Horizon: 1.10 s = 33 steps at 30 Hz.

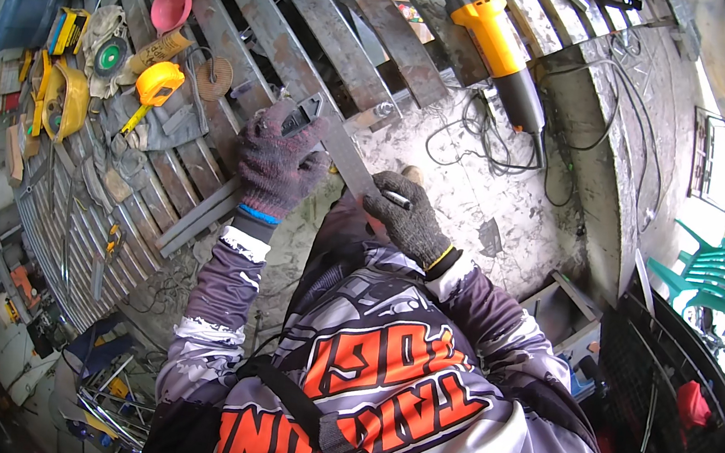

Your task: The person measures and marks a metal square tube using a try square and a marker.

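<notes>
My left hand [279,157], in a dark knitted glove with a blue cuff edge, is closed around a dark angular metal piece that looks like the head of a square [306,113]. It sits against a flat steel bar [348,160] that slants down between my hands. Beside the bar's near end, my right hand [413,224], gloved in dark grey, has its fingers curled around a short pen-shaped marker [397,199]. The marker's tip is too small to make out.
A yellow angle grinder [497,48] rests beyond my right hand, its black cord [490,147] looped below. On the slatted metal bench [177,186] at left lie a yellow tape measure [159,84], a pink bowl [171,9] and grinding discs [214,79]. A green chair [715,270] stands far right.
</notes>
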Tool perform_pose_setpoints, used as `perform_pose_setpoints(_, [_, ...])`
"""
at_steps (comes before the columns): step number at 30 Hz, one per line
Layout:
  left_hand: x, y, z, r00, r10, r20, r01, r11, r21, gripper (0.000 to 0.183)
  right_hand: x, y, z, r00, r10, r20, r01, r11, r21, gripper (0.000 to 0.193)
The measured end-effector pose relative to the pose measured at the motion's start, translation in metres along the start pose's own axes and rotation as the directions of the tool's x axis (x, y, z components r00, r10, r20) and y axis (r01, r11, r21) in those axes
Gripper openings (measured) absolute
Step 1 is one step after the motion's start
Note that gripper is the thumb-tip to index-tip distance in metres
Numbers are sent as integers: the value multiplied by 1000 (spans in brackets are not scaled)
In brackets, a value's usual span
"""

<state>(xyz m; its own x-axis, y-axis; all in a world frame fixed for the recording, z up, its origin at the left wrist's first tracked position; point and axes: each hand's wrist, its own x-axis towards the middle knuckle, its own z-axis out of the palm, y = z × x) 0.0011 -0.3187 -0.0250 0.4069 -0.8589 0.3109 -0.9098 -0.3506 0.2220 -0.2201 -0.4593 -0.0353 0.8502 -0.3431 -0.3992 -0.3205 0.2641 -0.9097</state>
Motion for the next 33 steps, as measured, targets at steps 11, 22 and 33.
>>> perform_pose_setpoints(11, [-1, -3, 0, 1000, 29, 2, -29, 999, -16, 48, 2, 7, -1, 995, -98, -6, 97, 987, -130, 23])
perform_pose_setpoints(22, [-2, -3, 1, 999, -14, 51, 16, 999, -42, 55, 1, 10, 0, 1000, -17, -26, 16, 1000, -22, 20])
perform_pose_setpoints(33, [0, 1, -1, 1000, -4, 17, 5, 1000, -18, 47, 0, 5, -1, 999, 44, -13, -44, 999, 15, 21])
